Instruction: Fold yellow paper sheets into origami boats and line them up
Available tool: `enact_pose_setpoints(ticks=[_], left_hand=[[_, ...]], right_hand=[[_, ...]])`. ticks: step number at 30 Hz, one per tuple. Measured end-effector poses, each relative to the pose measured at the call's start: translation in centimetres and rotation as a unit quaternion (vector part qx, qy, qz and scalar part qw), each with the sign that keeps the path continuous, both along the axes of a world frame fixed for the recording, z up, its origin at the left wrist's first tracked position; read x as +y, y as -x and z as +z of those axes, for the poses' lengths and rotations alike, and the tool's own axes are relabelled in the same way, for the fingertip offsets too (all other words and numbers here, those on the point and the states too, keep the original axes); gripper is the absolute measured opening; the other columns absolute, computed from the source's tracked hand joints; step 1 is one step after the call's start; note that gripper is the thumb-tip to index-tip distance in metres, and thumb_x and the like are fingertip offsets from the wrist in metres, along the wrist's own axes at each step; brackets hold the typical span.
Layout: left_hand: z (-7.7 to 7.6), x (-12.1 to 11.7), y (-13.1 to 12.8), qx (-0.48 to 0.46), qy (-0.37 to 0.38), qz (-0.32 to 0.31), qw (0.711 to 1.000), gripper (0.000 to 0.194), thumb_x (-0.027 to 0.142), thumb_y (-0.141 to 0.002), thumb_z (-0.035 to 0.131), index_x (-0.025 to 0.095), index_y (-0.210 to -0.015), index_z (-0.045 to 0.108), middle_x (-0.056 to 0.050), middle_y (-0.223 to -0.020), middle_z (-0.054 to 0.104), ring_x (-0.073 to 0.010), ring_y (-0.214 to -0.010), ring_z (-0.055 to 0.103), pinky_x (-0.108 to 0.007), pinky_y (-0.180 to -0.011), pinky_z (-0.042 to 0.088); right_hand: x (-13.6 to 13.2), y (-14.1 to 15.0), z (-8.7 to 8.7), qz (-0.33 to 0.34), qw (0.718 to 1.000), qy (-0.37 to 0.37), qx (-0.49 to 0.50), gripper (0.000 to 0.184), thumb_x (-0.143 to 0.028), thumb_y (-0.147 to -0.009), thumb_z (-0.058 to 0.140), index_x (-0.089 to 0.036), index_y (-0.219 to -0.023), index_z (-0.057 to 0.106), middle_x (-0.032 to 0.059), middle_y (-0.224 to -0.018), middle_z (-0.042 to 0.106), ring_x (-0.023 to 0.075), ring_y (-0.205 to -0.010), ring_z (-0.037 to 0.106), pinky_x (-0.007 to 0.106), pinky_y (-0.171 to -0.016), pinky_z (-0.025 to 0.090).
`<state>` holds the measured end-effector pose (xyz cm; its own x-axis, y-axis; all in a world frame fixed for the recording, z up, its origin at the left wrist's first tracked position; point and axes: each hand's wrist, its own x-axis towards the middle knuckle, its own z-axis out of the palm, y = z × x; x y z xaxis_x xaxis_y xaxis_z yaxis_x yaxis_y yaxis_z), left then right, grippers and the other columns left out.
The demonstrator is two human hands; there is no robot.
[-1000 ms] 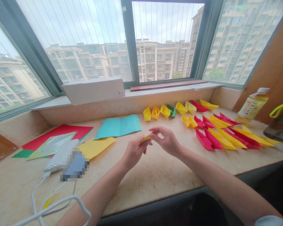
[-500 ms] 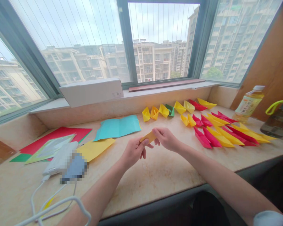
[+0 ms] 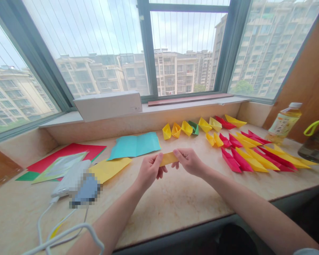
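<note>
A small folded strip of yellow paper (image 3: 168, 159) is stretched between my two hands, above the counter. My left hand (image 3: 149, 170) pinches its left end, thumb on top and fingers curled beneath. At the other end, my right hand (image 3: 188, 161) pinches it the same way. Beyond my hands lies a creased turquoise sheet (image 3: 134, 145), and left of them a yellow sheet (image 3: 110, 169). To the right, folded paper boats stand in rows, among them a yellow boat (image 3: 186, 128), a green boat (image 3: 194, 128) and a red boat (image 3: 230, 163).
Red paper (image 3: 69, 152) with a clear packet (image 3: 61, 166) lies at left. Near it are a white power bank (image 3: 70, 179), a pixelated object (image 3: 86, 191) and white cables (image 3: 66, 239). A drink bottle (image 3: 284, 122) and dark flask (image 3: 316, 143) stand right; a white box (image 3: 108, 106) rests on the sill.
The yellow strip has turned from slanted to nearly level. My hands have moved slightly apart, still pinching its ends. The whole view has shifted a little.
</note>
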<state>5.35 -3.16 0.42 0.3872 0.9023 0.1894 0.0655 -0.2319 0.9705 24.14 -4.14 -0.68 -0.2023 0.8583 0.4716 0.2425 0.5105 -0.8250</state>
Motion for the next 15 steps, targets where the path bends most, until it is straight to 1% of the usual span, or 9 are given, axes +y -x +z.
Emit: enact_pose_setpoints(ticks=[1, 3, 5, 7, 9, 10, 12, 15], left_hand=[[0.16, -0.03, 0.09, 0.003, 0.005, -0.004, 1.0, 0.05, 0.058, -0.088, 0.052, 0.012, -0.068, 0.059, -0.003, -0.055, 0.063, -0.0075, -0.033, 0.048, -0.018, -0.032, 0.03], [0.43, -0.03, 0.28, 0.028, 0.018, -0.033, 0.999, 0.047, 0.056, -0.085, 0.058, 0.012, -0.07, 0.061, -0.002, -0.056, 0.062, -0.0068, -0.034, 0.047, -0.017, -0.033, 0.03], [0.53, 0.04, 0.41, 0.059, 0.02, -0.065, 0.996, 0.043, 0.053, -0.083, 0.063, 0.011, -0.072, 0.063, -0.002, -0.055, 0.062, -0.0057, -0.035, 0.046, -0.016, -0.034, 0.03], [0.43, 0.17, 0.43, 0.071, 0.006, -0.078, 0.994, 0.042, 0.05, -0.084, 0.063, 0.011, -0.07, 0.064, -0.001, -0.055, 0.061, -0.0049, -0.036, 0.046, -0.016, -0.036, 0.031], [0.18, 0.28, 0.37, 0.067, -0.008, -0.079, 0.995, 0.042, 0.05, -0.086, 0.06, 0.011, -0.07, 0.063, -0.001, -0.055, 0.061, -0.005, -0.038, 0.047, -0.015, -0.037, 0.032], [0.05, 0.32, 0.34, 0.065, -0.01, -0.078, 0.995, 0.043, 0.05, -0.087, 0.059, 0.011, -0.071, 0.063, -0.001, -0.055, 0.061, -0.0052, -0.038, 0.047, -0.016, -0.037, 0.032], [-0.17, 0.34, 0.34, 0.057, -0.006, -0.078, 0.995, 0.045, 0.052, -0.088, 0.057, 0.011, -0.072, 0.063, -0.001, -0.056, 0.061, -0.0058, -0.038, 0.048, -0.016, -0.037, 0.033], [-0.36, 0.21, 0.46, 0.035, 0.008, -0.12, 0.992, 0.046, 0.055, -0.085, 0.06, 0.01, -0.076, 0.063, -0.003, -0.06, 0.065, -0.0066, -0.038, 0.05, -0.017, -0.037, 0.034]], right_hand=[[-0.11, 0.06, 0.01, -0.007, 1.0, -0.013, -0.012, 0.053, -0.05, -0.099, 0.037, -0.016, -0.069, 0.064, 0.0046, -0.061, 0.069, 0.0124, -0.05, 0.06, 0.024, -0.052, 0.046], [-0.24, 0.11, 0.0, -0.022, 0.999, -0.032, -0.036, 0.054, -0.05, -0.099, 0.036, -0.016, -0.067, 0.063, 0.0046, -0.06, 0.068, 0.0125, -0.051, 0.061, 0.024, -0.054, 0.046], [-0.16, 0.02, -0.11, -0.02, 0.998, -0.028, -0.043, 0.055, -0.052, -0.098, 0.037, -0.015, -0.065, 0.062, 0.0045, -0.058, 0.067, 0.0123, -0.05, 0.06, 0.023, -0.052, 0.045], [0.05, -0.19, -0.31, 0.015, 0.999, 0.005, -0.042, 0.06, -0.057, -0.097, 0.036, -0.015, -0.062, 0.061, 0.0041, -0.054, 0.064, 0.0117, -0.047, 0.057, 0.022, -0.049, 0.043], [0.26, -0.37, -0.51, 0.056, 0.996, 0.054, -0.045, 0.066, -0.061, -0.096, 0.032, -0.014, -0.06, 0.06, 0.0028, -0.048, 0.06, 0.0106, -0.041, 0.054, 0.021, -0.044, 0.04], [0.31, -0.41, -0.57, 0.063, 0.994, 0.072, -0.051, 0.068, -0.062, -0.096, 0.03, -0.014, -0.059, 0.06, 0.0018, -0.045, 0.057, 0.01, -0.039, 0.052, 0.021, -0.042, 0.038], [0.26, -0.33, -0.59, 0.047, 0.993, 0.078, -0.069, 0.069, -0.063, -0.096, 0.028, -0.014, -0.058, 0.058, 0.0006, -0.042, 0.055, 0.0088, -0.036, 0.048, 0.02, -0.041, 0.036], [-0.06, 0.01, -0.47, -0.004, 0.996, 0.034, -0.079, 0.069, -0.061, -0.097, 0.027, -0.015, -0.054, 0.056, 0.001, -0.043, 0.055, 0.0077, -0.038, 0.048, 0.019, -0.043, 0.036]])
